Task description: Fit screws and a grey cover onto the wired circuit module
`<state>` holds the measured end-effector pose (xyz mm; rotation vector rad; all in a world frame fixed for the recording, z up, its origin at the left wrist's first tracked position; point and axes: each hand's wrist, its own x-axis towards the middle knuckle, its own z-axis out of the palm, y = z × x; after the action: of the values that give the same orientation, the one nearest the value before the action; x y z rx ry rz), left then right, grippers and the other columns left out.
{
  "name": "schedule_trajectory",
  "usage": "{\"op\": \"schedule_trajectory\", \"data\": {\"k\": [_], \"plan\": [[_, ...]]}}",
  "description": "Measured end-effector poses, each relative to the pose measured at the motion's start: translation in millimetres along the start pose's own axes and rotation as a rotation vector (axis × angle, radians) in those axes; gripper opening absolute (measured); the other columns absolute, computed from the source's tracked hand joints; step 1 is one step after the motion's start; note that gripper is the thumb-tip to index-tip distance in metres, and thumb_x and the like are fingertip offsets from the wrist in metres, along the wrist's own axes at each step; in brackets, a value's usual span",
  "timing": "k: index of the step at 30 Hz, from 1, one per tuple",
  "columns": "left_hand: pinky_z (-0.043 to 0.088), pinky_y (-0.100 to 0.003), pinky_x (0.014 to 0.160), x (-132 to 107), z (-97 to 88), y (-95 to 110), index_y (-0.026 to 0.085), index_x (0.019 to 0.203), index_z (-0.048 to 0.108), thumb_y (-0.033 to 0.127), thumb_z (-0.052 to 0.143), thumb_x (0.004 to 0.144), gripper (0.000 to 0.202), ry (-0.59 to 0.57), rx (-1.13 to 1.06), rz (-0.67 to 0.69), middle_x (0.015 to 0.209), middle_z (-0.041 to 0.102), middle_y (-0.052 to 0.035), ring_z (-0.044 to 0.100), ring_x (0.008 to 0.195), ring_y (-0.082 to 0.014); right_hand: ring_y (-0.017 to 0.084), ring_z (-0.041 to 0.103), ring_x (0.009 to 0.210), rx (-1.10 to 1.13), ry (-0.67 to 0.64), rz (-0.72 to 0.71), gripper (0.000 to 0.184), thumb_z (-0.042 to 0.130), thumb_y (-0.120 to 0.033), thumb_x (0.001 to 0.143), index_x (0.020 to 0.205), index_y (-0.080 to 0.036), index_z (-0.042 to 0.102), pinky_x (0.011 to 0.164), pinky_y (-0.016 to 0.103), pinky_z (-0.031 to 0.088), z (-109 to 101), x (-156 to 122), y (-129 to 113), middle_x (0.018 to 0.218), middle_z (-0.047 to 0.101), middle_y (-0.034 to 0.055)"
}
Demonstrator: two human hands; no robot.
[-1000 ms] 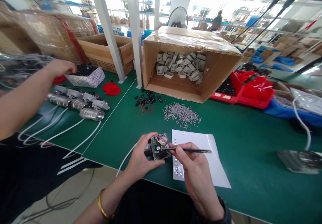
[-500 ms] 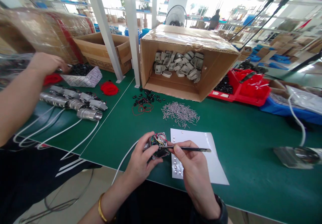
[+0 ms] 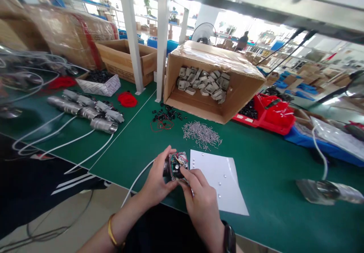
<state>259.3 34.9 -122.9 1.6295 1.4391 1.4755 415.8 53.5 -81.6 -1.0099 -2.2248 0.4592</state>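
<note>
My left hand (image 3: pixel 157 181) grips a small round device (image 3: pixel 178 165) with an open circuit board and coloured wires. It is held just above the near edge of the green table (image 3: pixel 270 177). A white cable (image 3: pixel 136 181) runs from the device down to the left. My right hand (image 3: pixel 201 198) is curled over the device's right side, fingertips on the board. Only a short glint of the thin black tool (image 3: pixel 193 192) shows between its fingers. A white sheet (image 3: pixel 224 186) with small metal dots lies just right of both hands.
A pile of small metal pins (image 3: pixel 201 133) and black parts (image 3: pixel 167 114) lie beyond the hands. Behind them a cardboard box (image 3: pixel 241 90) lies on its side holding grey parts. Silver cylinders with white cables (image 3: pixel 88 111) lie left, red bins (image 3: pixel 273 113) right, a wrapped item (image 3: pixel 327 190) near right.
My right hand has drawn in over the device, so the tool no longer sticks out to the right. The other person's arm at the left has left the view. My view shifted.
</note>
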Motion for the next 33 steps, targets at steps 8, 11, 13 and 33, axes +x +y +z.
{"op": "schedule_trajectory", "data": {"k": [8, 11, 13, 33], "plan": [[0.038, -0.044, 0.103, 5, -8.6, 8, 0.026, 0.132, 0.034, 0.01, 0.071, 0.067, 0.077, -0.089, 0.102, 0.004, 0.13, 0.048, -0.0084, 0.047, 0.118, -0.0268, 0.027, 0.064, 0.074, -0.058, -0.303, 0.124, 0.015, 0.055, -0.005, 0.082, 0.089, -0.018, 0.057, 0.07, 0.039, 0.049, -23, 19, -18, 0.084, 0.063, 0.0064], [0.038, -0.042, 0.102, 7, -9.0, 9, 0.026, 0.131, 0.035, 0.006, 0.07, 0.064, 0.078, -0.099, 0.116, 0.0, 0.128, 0.05, -0.007, 0.047, 0.117, -0.0254, 0.027, 0.063, 0.076, -0.084, -0.288, 0.102, 0.019, 0.049, -0.002, 0.082, 0.09, -0.018, 0.055, 0.068, 0.037, 0.047, -18, 16, -20, 0.085, 0.063, 0.0076], [0.038, -0.042, 0.102, 7, -9.0, 10, 0.025, 0.131, 0.035, 0.007, 0.069, 0.063, 0.078, -0.096, 0.119, 0.004, 0.128, 0.05, -0.0074, 0.047, 0.116, -0.0256, 0.026, 0.063, 0.076, -0.067, -0.241, 0.08, 0.022, 0.044, -0.001, 0.081, 0.091, -0.018, 0.053, 0.067, 0.036, 0.046, -13, 12, -21, 0.085, 0.062, 0.0075], [0.035, -0.043, 0.104, 16, -16.3, 19, 0.024, 0.117, 0.047, 0.02, 0.076, 0.071, 0.055, -0.128, -0.005, 0.001, 0.126, 0.049, -0.0081, 0.044, 0.121, -0.025, 0.01, 0.045, 0.053, 1.099, 0.438, 0.53, 0.043, 0.053, -0.053, 0.087, 0.067, -0.016, 0.063, 0.052, 0.021, 0.041, -39, 19, 15, 0.057, 0.049, -0.0006]]}}
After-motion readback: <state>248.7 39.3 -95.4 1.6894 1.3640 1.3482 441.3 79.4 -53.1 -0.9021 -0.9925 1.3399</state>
